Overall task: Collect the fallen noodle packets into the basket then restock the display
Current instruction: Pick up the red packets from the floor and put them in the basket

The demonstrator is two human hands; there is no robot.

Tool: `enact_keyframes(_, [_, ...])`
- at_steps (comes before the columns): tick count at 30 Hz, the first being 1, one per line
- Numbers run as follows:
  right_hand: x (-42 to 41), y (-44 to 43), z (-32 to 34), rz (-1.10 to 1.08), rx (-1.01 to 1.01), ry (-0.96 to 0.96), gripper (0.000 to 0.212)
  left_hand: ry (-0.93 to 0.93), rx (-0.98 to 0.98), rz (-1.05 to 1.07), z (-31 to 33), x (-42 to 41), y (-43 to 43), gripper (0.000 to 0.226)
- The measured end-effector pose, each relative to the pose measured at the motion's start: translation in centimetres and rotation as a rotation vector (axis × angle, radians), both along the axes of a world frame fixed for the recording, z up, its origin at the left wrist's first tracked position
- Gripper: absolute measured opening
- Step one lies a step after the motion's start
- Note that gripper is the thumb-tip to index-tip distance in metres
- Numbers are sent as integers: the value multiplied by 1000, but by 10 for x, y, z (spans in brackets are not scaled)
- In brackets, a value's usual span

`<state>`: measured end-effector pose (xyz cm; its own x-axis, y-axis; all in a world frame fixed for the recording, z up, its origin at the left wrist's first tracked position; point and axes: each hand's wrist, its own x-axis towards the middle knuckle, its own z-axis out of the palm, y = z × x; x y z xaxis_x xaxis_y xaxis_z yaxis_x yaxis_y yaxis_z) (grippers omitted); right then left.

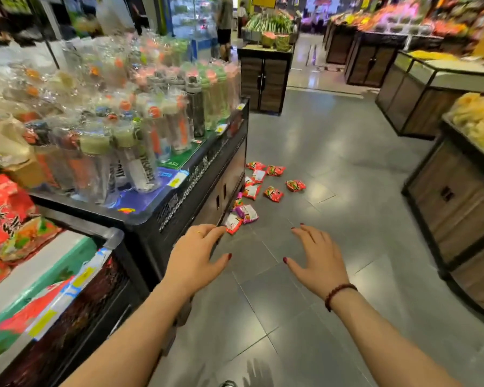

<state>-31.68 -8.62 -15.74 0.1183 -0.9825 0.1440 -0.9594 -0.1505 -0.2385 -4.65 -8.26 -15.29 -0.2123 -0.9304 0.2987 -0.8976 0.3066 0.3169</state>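
Observation:
Several red, white and purple noodle packets (263, 188) lie scattered on the grey tiled floor beside the foot of a black display stand (196, 188). My left hand (197, 255) is held out in front of me with fingers relaxed, holding nothing, near the stand's corner. My right hand (317, 258), with a bead bracelet on the wrist, is stretched out likewise and holds nothing. Both hands are well short of the packets. No basket is in view.
The stand carries wrapped bottles (140, 121). Red snack bags (3, 210) fill a display at lower left. Wooden produce stands (453, 208) line the right side, another (266, 79) stands ahead. A person (224, 26) stands far down the aisle.

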Motion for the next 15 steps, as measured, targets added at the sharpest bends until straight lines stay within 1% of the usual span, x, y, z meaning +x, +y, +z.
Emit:
enact_keyframes(3, [0,-50,6,-43,10,26,65,0,14,-26,1,2,-63,58])
enact_keyframes(7, [-8,-109,11,-116,19,4,66,2,23,-84,2,-7,-140,58])
enact_keyframes(10, [-22,-153,11,-146,19,1,65,6,48,-102,-1,-22,-193,60])
enact_keyframes(13, [-41,-201,7,-169,19,-8,65,1,71,-140,-6,-43,-248,68])
enact_keyframes(15, [-57,-237,1,-167,21,-14,64,14,78,-154,-9,-61,-285,67])
